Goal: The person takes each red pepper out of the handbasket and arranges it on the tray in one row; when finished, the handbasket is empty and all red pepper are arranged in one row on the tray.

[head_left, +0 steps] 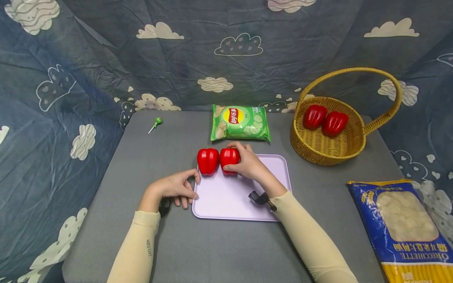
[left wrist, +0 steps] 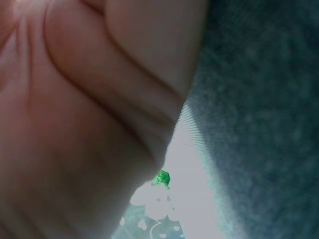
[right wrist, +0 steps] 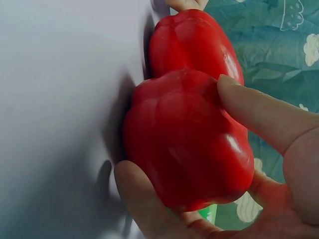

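On the lilac tray (head_left: 233, 204), my right hand (head_left: 247, 161) grips a red bell pepper (head_left: 229, 156) with thumb and fingers on its sides. In the right wrist view this bell pepper (right wrist: 187, 139) fills the grasp, close over the tray surface. A second red bell pepper (head_left: 208, 161) stands right beside it at the tray's upper left corner. At the tray's left rim, my left hand (head_left: 177, 184) rests with fingers loosely bent, a fingertip and thumb right at the edge. The left wrist view mostly shows the palm (left wrist: 75, 124).
A wicker basket (head_left: 308, 151) with a tall handle stands at the back right, holding two red bell peppers (head_left: 325, 120). Behind the tray lies a green chip bag (head_left: 240, 122). A green lollipop (head_left: 157, 121) lies back left; a blue and yellow pasta bag (head_left: 403, 220) lies front right.
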The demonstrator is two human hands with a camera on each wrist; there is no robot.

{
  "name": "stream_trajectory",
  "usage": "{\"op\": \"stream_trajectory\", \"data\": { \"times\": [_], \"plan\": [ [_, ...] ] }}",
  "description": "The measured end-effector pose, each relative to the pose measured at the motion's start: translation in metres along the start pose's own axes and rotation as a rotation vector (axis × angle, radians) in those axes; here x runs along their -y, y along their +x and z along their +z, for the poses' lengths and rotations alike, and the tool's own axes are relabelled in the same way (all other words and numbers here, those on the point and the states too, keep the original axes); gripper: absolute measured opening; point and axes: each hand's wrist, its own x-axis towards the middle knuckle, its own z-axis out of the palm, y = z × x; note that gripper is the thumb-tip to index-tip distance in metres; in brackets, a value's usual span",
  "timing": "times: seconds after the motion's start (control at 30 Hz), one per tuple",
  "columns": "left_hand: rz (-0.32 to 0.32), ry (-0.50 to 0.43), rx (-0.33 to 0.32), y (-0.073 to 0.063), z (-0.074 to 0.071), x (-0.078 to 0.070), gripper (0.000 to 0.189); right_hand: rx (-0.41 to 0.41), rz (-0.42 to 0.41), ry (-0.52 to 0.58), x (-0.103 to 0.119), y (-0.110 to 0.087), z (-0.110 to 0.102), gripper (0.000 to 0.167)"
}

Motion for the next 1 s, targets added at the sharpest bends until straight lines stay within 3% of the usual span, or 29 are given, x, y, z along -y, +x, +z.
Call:
{"op": "stream_trajectory", "data": {
  "times": [0.3, 0.47, 0.77, 1.0],
  "plan": [
    [0.002, 0.007, 0.0, 0.001, 0.001, 0.0, 0.045, 0.018, 0.009, -0.006, 0.0, -0.001, -0.004, 0.076],
    [0.005, 0.007, 0.002, 0.001, 0.001, 0.0, 0.045, 0.002, -0.007, 0.01, -0.002, -0.006, -0.02, 0.078],
    [0.007, 0.009, 0.003, 0.0, 0.0, 0.001, 0.045, -0.178, -0.064, 0.139, -0.003, -0.037, -0.099, 0.084],
    [0.015, 0.006, 0.004, 0.0, 0.0, 0.002, 0.045, -0.38, -0.009, 0.225, -0.028, -0.062, -0.159, 0.09]
  ]
}}
